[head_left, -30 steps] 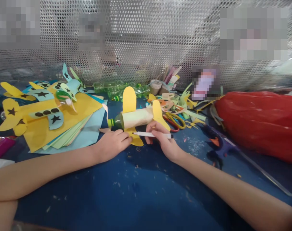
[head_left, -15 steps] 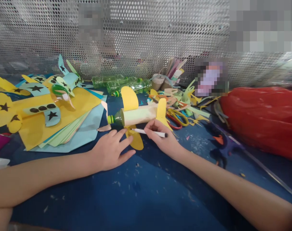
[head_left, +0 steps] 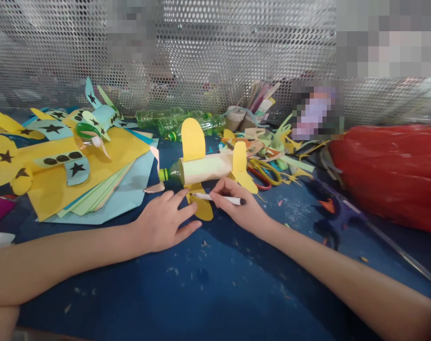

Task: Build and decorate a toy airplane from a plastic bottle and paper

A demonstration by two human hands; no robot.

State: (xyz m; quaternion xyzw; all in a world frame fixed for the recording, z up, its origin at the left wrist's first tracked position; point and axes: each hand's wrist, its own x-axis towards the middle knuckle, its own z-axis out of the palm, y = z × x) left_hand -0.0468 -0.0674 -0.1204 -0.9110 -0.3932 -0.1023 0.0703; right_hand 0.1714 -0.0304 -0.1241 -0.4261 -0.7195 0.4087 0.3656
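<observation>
A bottle airplane (head_left: 208, 167) lies in front of me, its green bottle wrapped in pale paper, with yellow paper wings and tail. Its capped neck points left. My left hand (head_left: 167, 219) is spread, fingertips on the near yellow wing (head_left: 204, 209). In my right hand (head_left: 238, 204) a white marker (head_left: 222, 197) with a dark end is pinched, its tip at that same wing. Any mark under the tip is too small to make out. Past the bottle stands the far wing (head_left: 193, 139).
Finished-looking paper airplanes with black stars (head_left: 55, 158) rest on stacked coloured paper (head_left: 125, 189) at left. Green bottles (head_left: 190, 124), paper scraps and scissors (head_left: 267, 173) lie behind. A purple glue gun (head_left: 343, 213) and a red plastic bag (head_left: 389, 175) are at right.
The marker and my right hand have shifted very slightly left along the near wing. The far wing appears slightly more upright. My left hand stays nearly in place.
</observation>
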